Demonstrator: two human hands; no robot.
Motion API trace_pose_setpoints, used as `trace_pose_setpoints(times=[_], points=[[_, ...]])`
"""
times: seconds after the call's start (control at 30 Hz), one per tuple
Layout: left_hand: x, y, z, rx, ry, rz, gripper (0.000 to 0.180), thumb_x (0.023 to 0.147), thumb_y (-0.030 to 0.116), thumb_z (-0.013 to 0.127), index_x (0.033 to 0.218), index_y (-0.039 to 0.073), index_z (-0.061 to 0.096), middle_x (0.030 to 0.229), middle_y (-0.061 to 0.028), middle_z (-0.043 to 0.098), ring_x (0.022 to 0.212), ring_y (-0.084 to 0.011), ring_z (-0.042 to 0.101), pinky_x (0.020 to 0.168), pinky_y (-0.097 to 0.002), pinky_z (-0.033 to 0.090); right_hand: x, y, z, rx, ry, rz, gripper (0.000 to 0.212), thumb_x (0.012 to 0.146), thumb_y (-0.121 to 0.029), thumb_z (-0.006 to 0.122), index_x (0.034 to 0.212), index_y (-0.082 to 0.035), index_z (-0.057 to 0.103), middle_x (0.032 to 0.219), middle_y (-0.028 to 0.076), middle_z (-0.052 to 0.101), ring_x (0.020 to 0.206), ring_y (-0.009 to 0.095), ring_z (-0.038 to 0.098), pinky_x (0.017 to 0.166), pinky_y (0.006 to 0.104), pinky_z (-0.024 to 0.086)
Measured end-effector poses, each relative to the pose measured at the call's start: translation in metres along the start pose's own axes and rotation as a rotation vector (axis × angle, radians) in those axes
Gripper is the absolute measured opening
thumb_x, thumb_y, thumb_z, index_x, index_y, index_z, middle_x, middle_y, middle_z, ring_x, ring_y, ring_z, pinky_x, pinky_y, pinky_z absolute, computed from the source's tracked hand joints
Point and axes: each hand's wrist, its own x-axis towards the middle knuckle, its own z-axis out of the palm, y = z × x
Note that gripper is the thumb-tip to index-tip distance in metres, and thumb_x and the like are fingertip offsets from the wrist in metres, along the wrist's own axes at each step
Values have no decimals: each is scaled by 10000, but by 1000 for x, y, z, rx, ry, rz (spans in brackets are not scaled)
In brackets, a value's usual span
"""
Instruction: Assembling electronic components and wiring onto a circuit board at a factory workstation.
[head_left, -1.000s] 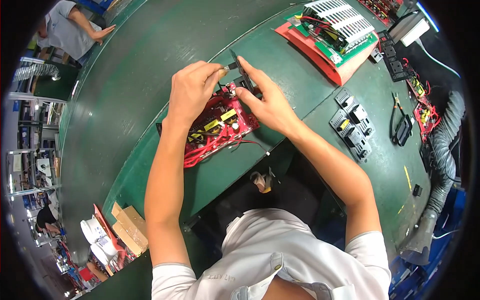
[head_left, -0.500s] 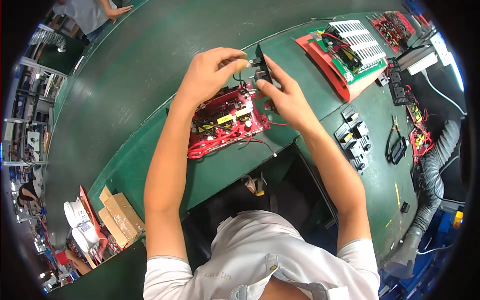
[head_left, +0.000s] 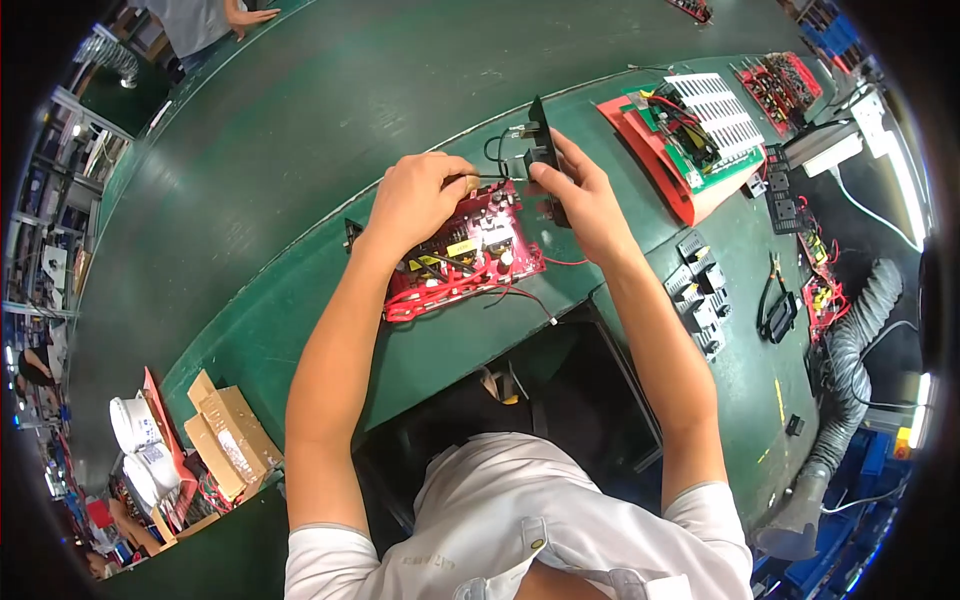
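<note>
My right hand [head_left: 583, 203] grips a thin black panel [head_left: 541, 118], which stands on edge at the right end of a red circuit board [head_left: 520, 246]. Metal terminals and a looped black wire [head_left: 489, 146] show on the panel's left side. Over the board's far edge, my left hand [head_left: 420, 200] is closed in a pinch, with a black wire running into its fingertips. The board carries yellow-labelled parts, and a bundle of red wires [head_left: 425, 298] lies along its near side. My left hand hides part of the board.
To the right, a green board with a white slotted cover [head_left: 715, 110] rests on red sheeting [head_left: 640, 140]. Nearer lie grey socket plates [head_left: 700, 290] and black-handled pliers [head_left: 775, 285]. A grey flexible duct [head_left: 850, 365] runs along the right. An open cardboard box [head_left: 235, 430] stands at the left.
My left hand has moved away from the panel's terminals, down and slightly right over the board. My right hand has shifted the panel slightly right and nearer.
</note>
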Motion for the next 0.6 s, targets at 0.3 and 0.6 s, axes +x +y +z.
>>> trace_pose_setpoints(times=[0.3, 0.6], points=[[9, 2, 1, -135, -31, 19, 216, 857, 67, 663, 1062, 17, 709, 1024, -124, 681, 894, -259, 684, 837, -346, 539, 2, 8, -5, -4, -35, -77, 621, 940, -159, 648, 1494, -47, 390, 1171, 34, 631, 969, 115, 627, 769, 269, 495], [15, -1, 0, -356, -205, -23, 241, 873, 14, 618, 1101, -7, 692, 1024, -58, 684, 895, -120, 620, 830, -267, 501, 5, 12, -11, 168, -76, 38, 534, 966, -167, 608, 1446, -20, 425, 1090, 59, 658, 888, 149, 681, 710, 276, 534]])
